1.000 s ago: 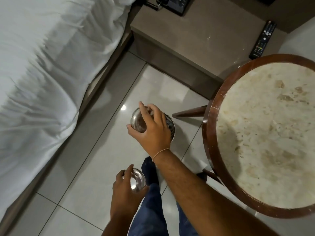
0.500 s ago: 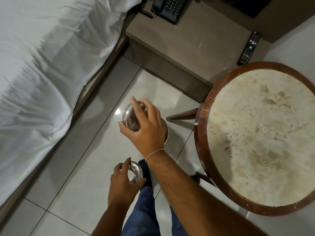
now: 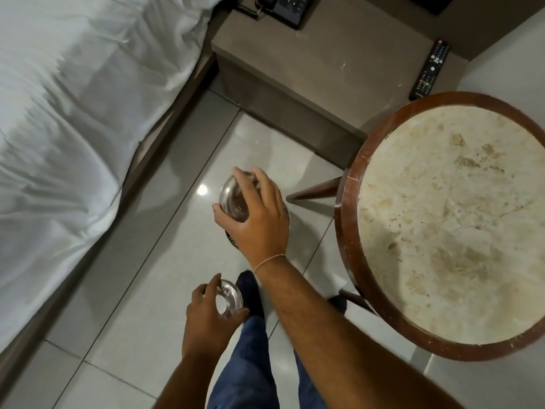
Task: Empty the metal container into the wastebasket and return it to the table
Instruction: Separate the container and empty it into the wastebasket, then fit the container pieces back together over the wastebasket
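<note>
My right hand grips the shiny metal container from above and holds it tilted over the floor beside the table. Right under that hand stands the wastebasket, of which only slivers of dark rim show. Lower down, my left hand holds a round metal lid with a hole in its middle, above my foot. The round table, with a dark wooden rim and a marble top, stands to the right of both hands.
A bed with white sheets runs along the left. A low nightstand at the back carries a telephone and a remote control. A table leg juts toward the wastebasket. Glossy floor tiles lie between bed and table.
My right hand stays over the wastebasket with the container, whose round side now shows more to the left. The left hand with the lid has hardly moved.
</note>
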A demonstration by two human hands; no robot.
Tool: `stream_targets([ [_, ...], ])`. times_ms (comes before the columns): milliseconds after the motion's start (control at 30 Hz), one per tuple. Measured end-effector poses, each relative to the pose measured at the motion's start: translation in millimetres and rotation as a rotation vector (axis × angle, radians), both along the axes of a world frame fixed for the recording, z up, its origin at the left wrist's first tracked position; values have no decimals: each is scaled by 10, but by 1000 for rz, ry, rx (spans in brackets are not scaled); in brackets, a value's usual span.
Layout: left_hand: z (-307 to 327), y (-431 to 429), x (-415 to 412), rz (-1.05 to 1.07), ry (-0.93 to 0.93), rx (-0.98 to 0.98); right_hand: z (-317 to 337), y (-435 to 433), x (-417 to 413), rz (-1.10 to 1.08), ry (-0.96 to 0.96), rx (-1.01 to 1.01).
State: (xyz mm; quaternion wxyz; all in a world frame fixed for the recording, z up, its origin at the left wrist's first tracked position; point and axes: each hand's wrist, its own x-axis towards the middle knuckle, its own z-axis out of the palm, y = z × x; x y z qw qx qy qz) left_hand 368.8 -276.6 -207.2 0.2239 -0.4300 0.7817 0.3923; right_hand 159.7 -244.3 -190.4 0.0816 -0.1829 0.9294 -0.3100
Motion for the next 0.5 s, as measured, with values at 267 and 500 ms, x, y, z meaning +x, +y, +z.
stream_targets([
  [267,237,-179,-312,40,152,-54,-103,55,106,-199,-541,-131],
  [500,690,-466,-835,112,263,180,199,793,49,-603,-1257,-503],
])
